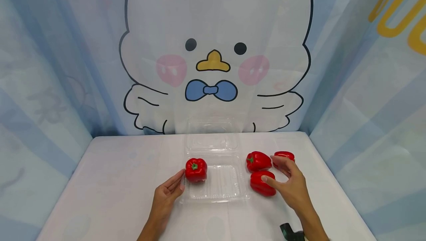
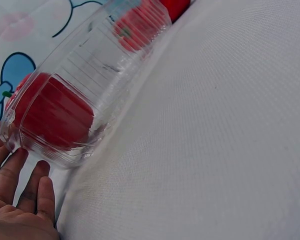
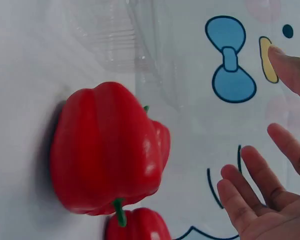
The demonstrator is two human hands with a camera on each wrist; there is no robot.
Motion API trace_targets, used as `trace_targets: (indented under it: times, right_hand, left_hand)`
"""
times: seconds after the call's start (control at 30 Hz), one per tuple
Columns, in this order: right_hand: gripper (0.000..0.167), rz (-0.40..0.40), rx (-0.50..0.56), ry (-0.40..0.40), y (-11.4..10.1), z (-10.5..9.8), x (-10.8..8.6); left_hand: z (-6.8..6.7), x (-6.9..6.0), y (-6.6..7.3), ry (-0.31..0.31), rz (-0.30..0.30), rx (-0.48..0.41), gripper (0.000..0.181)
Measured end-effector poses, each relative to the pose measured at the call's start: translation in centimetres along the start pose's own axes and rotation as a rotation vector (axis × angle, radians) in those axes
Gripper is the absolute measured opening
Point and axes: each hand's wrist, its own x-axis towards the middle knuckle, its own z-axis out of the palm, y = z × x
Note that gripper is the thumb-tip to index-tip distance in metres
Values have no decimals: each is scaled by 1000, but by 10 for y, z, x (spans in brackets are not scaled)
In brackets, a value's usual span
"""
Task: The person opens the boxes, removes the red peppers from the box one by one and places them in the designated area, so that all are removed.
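Observation:
A red bell pepper [image 1: 196, 170] with a green stem sits in the left part of a clear plastic clamshell box [image 1: 219, 193]. My left hand [image 1: 168, 193] is at the box's left edge, its fingers extended; in the left wrist view the fingertips [image 2: 21, 152] touch the box's corner rim. Over the loose peppers on the right hovers my right hand [image 1: 291, 183], thumb and fingers spread, holding nothing. Below it are a front pepper [image 1: 261, 185], another pepper [image 1: 257, 161] behind it, and a third pepper [image 1: 284, 155] partly hidden by the fingers.
The box's transparent lid [image 1: 211, 137] stands raised at the table's back edge, before a curtain [image 1: 213, 19] with a cartoon bird. A black object [image 1: 292, 232] shows beside my right wrist. Curtains also hang at both sides of the white table [image 1: 110, 196].

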Motion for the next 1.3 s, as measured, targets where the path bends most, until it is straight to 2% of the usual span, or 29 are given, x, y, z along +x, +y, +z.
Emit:
trace_targets:
  times: [0.23, 0.57, 1.1, 1.3]
  right_hand:
    - [80, -125, 18, 17, -23, 11, 0]
    - [82, -143, 44, -50, -48, 41, 0]
    - [80, -225, 143, -166, -64, 106, 1]
    - [78, -258, 139, -203, -66, 126, 3]
  left_hand:
    - [0, 0, 0, 8, -5, 8, 55]
    - [0, -1, 1, 6, 4, -2, 55]
    - [0, 0, 0, 5, 7, -10, 54]
    - [0, 0, 1, 4, 6, -5, 54]
